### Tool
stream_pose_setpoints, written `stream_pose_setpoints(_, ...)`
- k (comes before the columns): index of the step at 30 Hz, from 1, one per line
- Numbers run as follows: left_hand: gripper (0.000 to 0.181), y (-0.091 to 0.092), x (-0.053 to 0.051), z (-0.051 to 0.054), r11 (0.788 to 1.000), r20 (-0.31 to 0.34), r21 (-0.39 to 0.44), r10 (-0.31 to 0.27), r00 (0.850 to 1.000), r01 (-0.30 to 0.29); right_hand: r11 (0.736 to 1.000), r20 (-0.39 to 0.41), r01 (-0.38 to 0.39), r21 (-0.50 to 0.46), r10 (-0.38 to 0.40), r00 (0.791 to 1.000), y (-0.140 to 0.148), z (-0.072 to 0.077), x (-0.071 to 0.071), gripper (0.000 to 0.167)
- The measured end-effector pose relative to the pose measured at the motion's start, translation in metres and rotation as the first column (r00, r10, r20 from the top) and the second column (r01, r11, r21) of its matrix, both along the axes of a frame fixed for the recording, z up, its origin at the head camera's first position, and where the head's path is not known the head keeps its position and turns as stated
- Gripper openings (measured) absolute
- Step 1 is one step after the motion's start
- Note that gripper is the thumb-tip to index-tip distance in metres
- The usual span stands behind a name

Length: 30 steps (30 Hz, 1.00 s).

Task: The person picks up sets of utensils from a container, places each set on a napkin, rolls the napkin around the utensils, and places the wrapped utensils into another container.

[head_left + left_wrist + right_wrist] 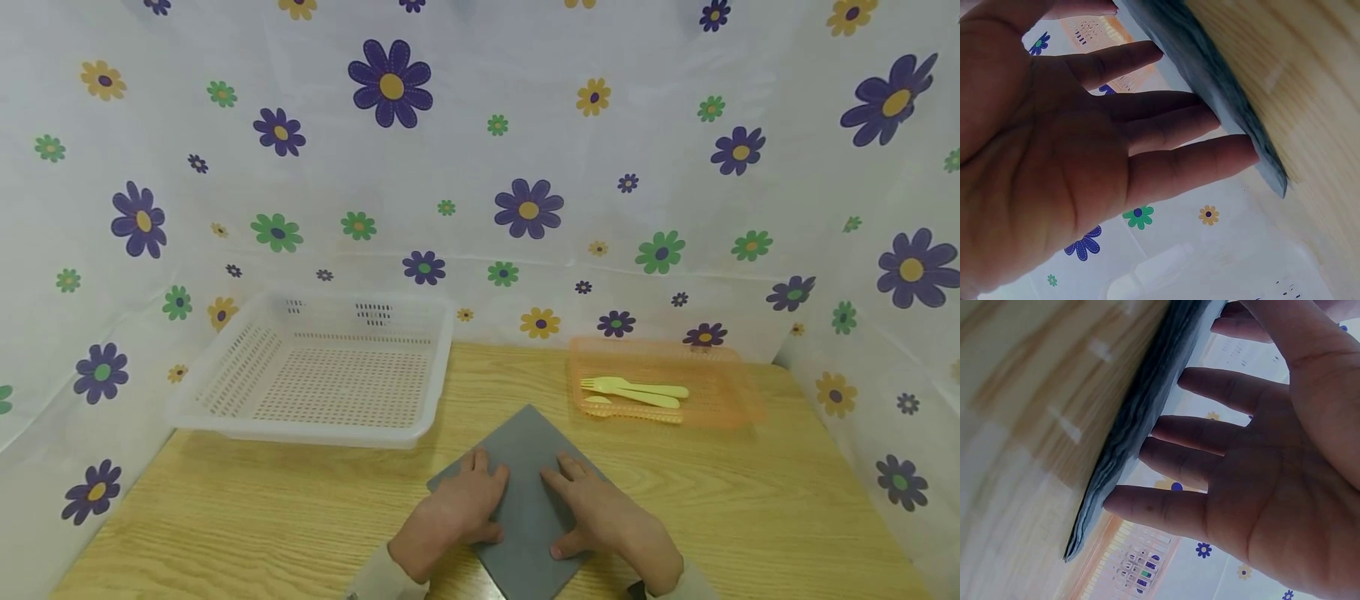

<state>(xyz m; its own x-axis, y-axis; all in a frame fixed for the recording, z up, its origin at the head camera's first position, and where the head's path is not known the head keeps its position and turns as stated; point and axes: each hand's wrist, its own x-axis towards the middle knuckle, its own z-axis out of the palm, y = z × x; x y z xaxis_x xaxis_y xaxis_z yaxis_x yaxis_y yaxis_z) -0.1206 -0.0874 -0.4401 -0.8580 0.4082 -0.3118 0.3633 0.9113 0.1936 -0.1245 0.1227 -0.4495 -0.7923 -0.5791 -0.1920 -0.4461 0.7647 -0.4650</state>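
Resting left hand (463, 498) and right hand (606, 515) short of white basket (300, 430) and orange basket (723, 392) holding yellow cutlery (615, 384), with nearly straight fingers touching layered grey sheet (528, 492), gripping nothing.

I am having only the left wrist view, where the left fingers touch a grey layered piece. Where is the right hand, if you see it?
Observer: In the head view, the right hand is over the right side of the grey piece, its fingers spread.

Operator: Thank you. And how is this piece turned?

Observer: It lies on the table like a diamond, one corner pointing to the far edge.

Operator: What does the orange basket contain?

Observer: Yellow cutlery, with at least one fork among it.
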Motion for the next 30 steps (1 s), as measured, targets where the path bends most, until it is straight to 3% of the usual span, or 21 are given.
stream_pose_setpoints(16,0.070,-0.0011,0.0001,-0.0004,1.000,-0.025,-0.004,-0.017,1.000,0.017,1.000,-0.013,-0.018,-0.003,0.018,1.000,0.0010,0.0006,0.0002,0.097)
stream_pose_setpoints(30,0.070,-0.0008,-0.0015,-0.0016,1.000,-0.027,-0.021,-0.024,0.999,0.023,1.000,0.026,0.004,0.001,-0.004,1.000,0.0005,0.0010,-0.0005,0.097)
